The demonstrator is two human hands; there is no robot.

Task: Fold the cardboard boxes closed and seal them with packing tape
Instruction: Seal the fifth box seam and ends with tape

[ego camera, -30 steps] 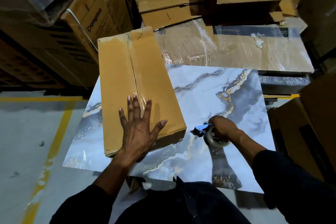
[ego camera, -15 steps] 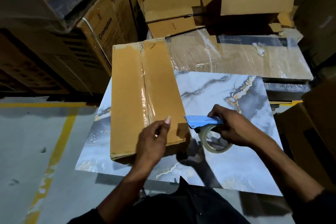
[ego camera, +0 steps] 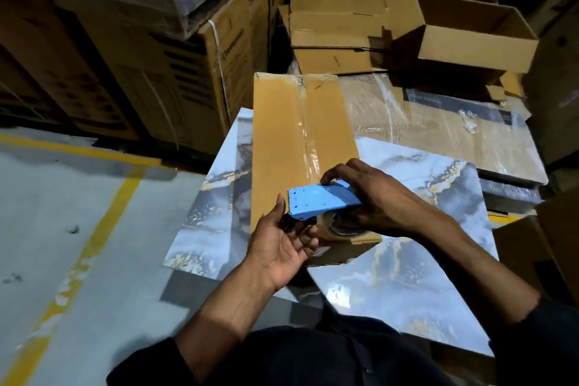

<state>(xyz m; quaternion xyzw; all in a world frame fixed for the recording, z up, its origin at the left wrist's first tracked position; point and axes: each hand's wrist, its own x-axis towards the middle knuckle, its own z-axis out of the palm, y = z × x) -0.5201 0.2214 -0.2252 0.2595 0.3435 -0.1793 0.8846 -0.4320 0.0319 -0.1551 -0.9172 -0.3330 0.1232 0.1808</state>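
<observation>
Long brown cardboard box [ego camera: 291, 147], flaps folded shut, glossy clear tape along its centre seam, lying on marbled tabletop [ego camera: 416, 276]; right hand [ego camera: 372, 197] grasping blue tape dispenser [ego camera: 319, 200]; left hand [ego camera: 282, 241] released, palm up, fingertips at dispenser's blade end.

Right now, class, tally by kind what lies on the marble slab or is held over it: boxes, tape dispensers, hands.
Sealed cardboard box: 1
Blue tape dispenser: 1
Hands, left hand and right hand: 2
Total: 4

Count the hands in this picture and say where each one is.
2. The left hand is palm up at the blue tape dispenser's toothed end. The right hand grips the dispenser over the taped cardboard box.
</observation>
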